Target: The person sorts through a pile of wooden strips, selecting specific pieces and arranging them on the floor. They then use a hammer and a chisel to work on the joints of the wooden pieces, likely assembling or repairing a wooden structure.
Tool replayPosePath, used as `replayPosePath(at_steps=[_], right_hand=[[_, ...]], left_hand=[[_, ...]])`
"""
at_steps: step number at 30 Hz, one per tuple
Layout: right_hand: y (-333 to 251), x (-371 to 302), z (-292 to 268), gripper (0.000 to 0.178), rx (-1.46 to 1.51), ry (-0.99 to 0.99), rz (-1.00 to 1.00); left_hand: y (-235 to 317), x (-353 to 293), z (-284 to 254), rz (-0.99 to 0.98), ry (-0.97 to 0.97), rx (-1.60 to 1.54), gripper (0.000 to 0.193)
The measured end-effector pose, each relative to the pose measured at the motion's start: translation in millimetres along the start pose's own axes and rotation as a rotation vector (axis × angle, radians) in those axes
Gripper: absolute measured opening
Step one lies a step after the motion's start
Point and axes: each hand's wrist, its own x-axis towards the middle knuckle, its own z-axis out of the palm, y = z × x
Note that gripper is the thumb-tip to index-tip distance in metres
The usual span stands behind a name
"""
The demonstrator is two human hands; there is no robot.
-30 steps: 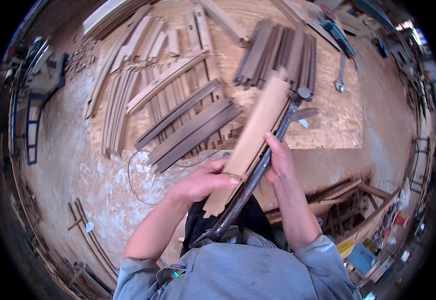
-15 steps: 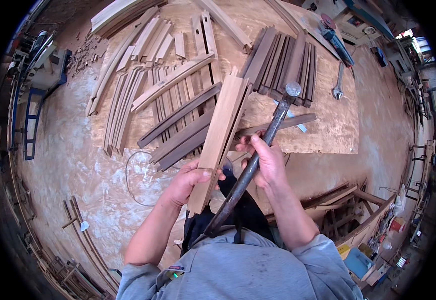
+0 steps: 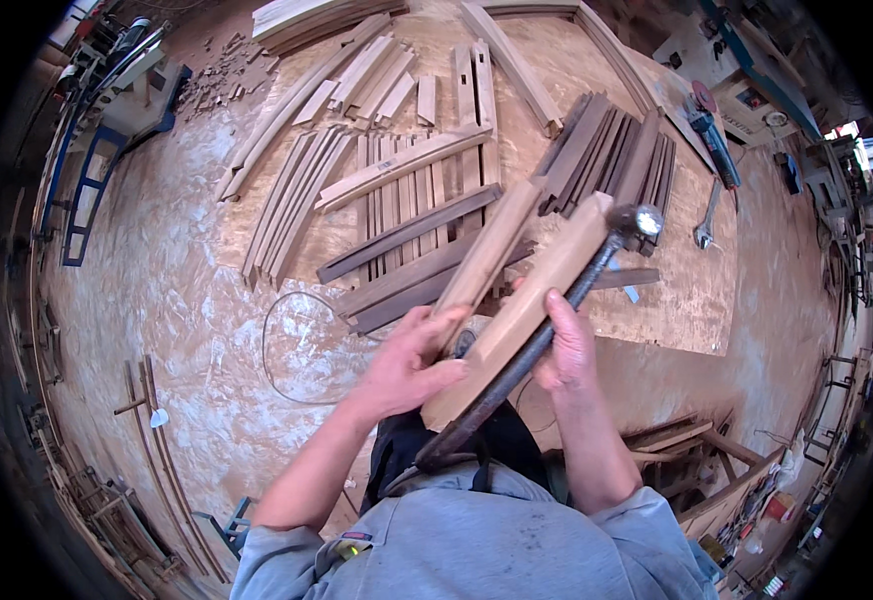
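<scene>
My left hand [image 3: 412,362] has its fingers around the lower end of a slim light-brown wooden piece [image 3: 495,240], its thumb reaching across to a second piece. That second, broader wooden piece [image 3: 542,290] slants up and right in my right hand [image 3: 565,350]. The same hand also clasps a hammer [image 3: 582,285], whose dark handle runs along the wood's right side. The hammer's round metal head points away from me, and the handle's lower end is near my waist. Both hands are closed; the fingers beneath the wood are partly hidden.
On the plywood table [image 3: 672,310] lie dark strips [image 3: 607,150], several pale slats [image 3: 302,200] and a long light bar [image 3: 407,168]. An angle grinder [image 3: 714,140] and a wrench [image 3: 707,222] are at its right. A wooden bin [image 3: 732,490] of offcuts stands near right.
The two wooden pieces, held together in my left hand before, are now apart. My right hand has the broader one beside the hammer. The whole view has shifted slightly.
</scene>
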Motion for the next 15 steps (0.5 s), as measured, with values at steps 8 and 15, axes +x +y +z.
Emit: replayPosePath(at_steps=[8, 15], right_hand=[[-25.8, 10.4, -62.2, 0.038, 0.022, 0.152, -0.077], [-37.5, 8.9, -80.0, 0.047, 0.007, 0.353, 0.033]], left_hand=[[6.4, -10.4, -62.7, -0.249, 0.084, -0.380, 0.084], [-3.7, -41.5, -77.0, -0.317, 0.209, -0.330, 0.061]])
